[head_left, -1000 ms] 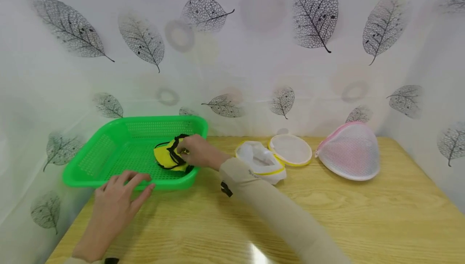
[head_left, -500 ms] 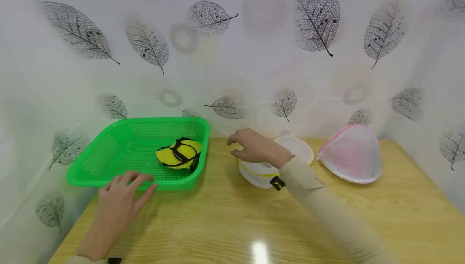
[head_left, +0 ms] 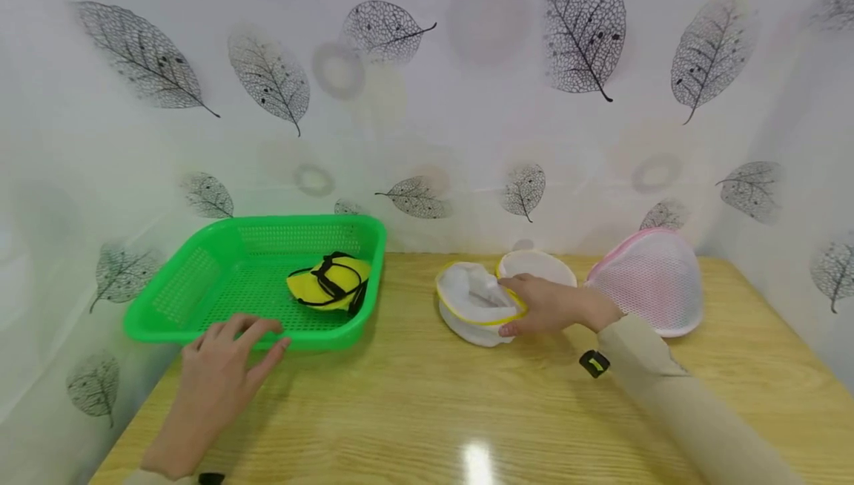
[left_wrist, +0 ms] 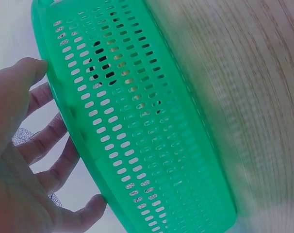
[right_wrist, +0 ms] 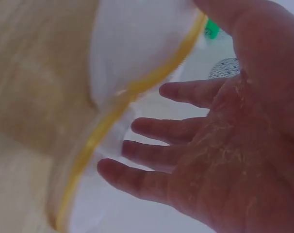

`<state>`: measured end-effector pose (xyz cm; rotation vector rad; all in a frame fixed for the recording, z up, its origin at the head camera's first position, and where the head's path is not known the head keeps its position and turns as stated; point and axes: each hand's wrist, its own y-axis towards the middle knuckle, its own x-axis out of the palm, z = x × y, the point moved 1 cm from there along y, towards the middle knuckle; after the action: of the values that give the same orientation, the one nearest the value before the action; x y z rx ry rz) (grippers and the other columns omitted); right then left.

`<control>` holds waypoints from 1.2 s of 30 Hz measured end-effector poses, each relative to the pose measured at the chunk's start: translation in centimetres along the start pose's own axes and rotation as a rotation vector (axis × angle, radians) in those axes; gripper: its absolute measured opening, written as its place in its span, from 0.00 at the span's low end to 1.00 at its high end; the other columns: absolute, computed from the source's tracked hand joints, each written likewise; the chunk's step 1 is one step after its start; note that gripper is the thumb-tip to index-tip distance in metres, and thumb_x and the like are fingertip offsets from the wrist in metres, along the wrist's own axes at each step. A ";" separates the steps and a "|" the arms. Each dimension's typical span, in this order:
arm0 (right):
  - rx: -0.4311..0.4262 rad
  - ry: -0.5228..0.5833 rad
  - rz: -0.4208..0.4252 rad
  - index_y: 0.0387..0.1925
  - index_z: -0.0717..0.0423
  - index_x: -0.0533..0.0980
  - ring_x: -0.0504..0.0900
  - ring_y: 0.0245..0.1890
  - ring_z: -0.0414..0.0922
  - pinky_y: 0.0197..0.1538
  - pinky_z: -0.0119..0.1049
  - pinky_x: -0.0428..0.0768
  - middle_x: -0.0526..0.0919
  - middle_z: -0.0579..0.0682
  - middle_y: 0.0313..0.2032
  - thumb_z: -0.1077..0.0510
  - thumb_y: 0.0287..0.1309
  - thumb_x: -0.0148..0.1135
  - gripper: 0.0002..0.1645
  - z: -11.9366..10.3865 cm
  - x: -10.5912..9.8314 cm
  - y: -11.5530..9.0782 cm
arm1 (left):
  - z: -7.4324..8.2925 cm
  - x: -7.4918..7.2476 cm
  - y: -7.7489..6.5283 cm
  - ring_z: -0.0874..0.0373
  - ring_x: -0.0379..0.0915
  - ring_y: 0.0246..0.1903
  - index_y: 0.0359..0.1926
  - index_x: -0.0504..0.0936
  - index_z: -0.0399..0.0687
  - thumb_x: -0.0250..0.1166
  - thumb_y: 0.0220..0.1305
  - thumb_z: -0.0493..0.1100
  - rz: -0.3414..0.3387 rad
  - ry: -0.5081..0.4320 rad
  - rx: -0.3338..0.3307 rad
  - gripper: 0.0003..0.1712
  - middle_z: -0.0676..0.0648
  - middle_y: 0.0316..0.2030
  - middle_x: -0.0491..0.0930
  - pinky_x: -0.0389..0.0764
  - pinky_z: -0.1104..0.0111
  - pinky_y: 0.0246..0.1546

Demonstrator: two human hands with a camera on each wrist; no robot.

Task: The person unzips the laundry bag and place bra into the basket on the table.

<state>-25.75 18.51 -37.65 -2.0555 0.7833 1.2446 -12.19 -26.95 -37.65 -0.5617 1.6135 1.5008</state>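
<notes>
My right hand (head_left: 543, 305) is at the right side of a white mesh laundry bag (head_left: 467, 307) with yellow trim. Its thumb lies near the trim; in the right wrist view the fingers are extended and spread beside the yellow edge (right_wrist: 98, 133). The bag stands with its top unzipped and its round lid (head_left: 534, 266) folded back. My left hand (head_left: 220, 381) rests on the front rim of a green plastic basket (head_left: 267, 222), fingers loosely bent, fingertips touching the rim in the left wrist view. Inside the basket lies a yellow cloth item (head_left: 347, 274) with black straps and cords.
A pink-and-white mesh laundry bag (head_left: 650, 285) stands at the right rear of the wooden table (head_left: 373, 411). Behind the table hangs a pale curtain (head_left: 467, 121) printed with black leaves.
My right hand has let go of the yellow cloth item in the basket and moved right, past the white mesh bag's top, to its right side. The left hand has stayed on the rim.
</notes>
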 end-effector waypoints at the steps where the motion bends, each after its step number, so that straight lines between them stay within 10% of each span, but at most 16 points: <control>1: -0.003 0.005 0.005 0.73 0.70 0.61 0.67 0.71 0.66 0.72 0.60 0.67 0.68 0.72 0.69 0.38 0.63 0.67 0.52 0.2 0.3 0.0 | 0.0 0.0 0.0 0.35 0.81 0.42 0.47 0.86 0.58 0.76 0.56 0.49 -0.001 -0.002 -0.003 0.17 0.45 0.43 0.85 0.76 0.34 0.32; 13: -0.097 -0.089 0.109 0.66 0.67 0.72 0.80 0.60 0.58 0.65 0.52 0.76 0.82 0.63 0.57 0.44 0.67 0.65 0.38 -1.7 2.6 3.3 | 0.2 -0.1 0.1 0.34 0.81 0.42 0.46 0.86 0.57 0.76 0.56 0.49 0.003 -0.008 -0.006 0.16 0.45 0.43 0.84 0.75 0.35 0.31; 23: 0.103 -0.141 0.201 0.32 0.56 0.76 0.74 0.32 0.46 0.42 0.43 0.76 0.76 0.48 0.26 0.42 0.66 0.65 0.22 -4.3 3.0 7.7 | 0.3 0.1 0.1 0.35 0.80 0.42 0.46 0.86 0.57 0.75 0.58 0.50 0.005 -0.009 -0.009 0.15 0.45 0.43 0.84 0.75 0.35 0.31; 32: 0.138 -0.035 0.269 0.32 0.58 0.76 0.76 0.30 0.47 0.41 0.46 0.79 0.79 0.51 0.27 0.37 0.62 0.68 0.27 -4.7 2.3 8.2 | 0.2 0.0 -0.1 0.34 0.80 0.42 0.47 0.86 0.57 0.75 0.58 0.51 0.008 -0.003 -0.015 0.16 0.45 0.44 0.84 0.75 0.35 0.32; 36: 0.111 0.000 0.308 0.47 0.63 0.80 0.83 0.42 0.53 0.50 0.49 0.81 0.85 0.57 0.40 0.39 0.61 0.70 0.31 -4.1 0.9 5.8 | 0.0 0.0 -0.2 0.35 0.80 0.42 0.46 0.86 0.57 0.75 0.57 0.51 0.014 0.000 -0.008 0.16 0.45 0.43 0.85 0.75 0.35 0.32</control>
<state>-27.47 11.59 -38.02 -1.8952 1.1766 1.3299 -12.05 -26.94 -37.73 -0.5553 1.6149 1.5185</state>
